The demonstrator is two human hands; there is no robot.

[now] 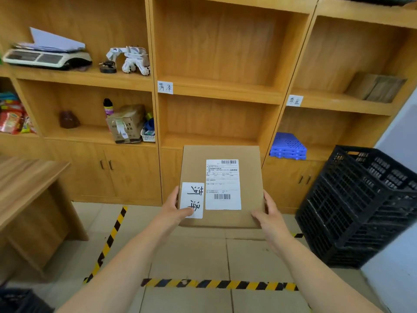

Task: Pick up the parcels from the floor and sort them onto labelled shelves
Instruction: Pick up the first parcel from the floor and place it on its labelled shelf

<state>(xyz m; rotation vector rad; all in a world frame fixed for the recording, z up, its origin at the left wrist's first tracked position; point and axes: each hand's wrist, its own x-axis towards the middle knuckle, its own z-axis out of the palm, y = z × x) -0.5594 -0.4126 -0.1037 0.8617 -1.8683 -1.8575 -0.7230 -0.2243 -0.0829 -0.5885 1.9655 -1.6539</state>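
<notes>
Both hands, the left hand (174, 207) and the right hand (267, 213), squeeze the parcel (222, 177) flat below the shelf label (165, 87), so its tag (192, 199) can be matched.

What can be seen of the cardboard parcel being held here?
The cardboard parcel is a flat, plain brown box, held up level in front of the middle shelves. Its top carries a printed shipping label with barcodes and a smaller white slip with handwritten characters. The left hand grips its left edge, thumb on the slip; the right hand grips its right edge.
</notes>
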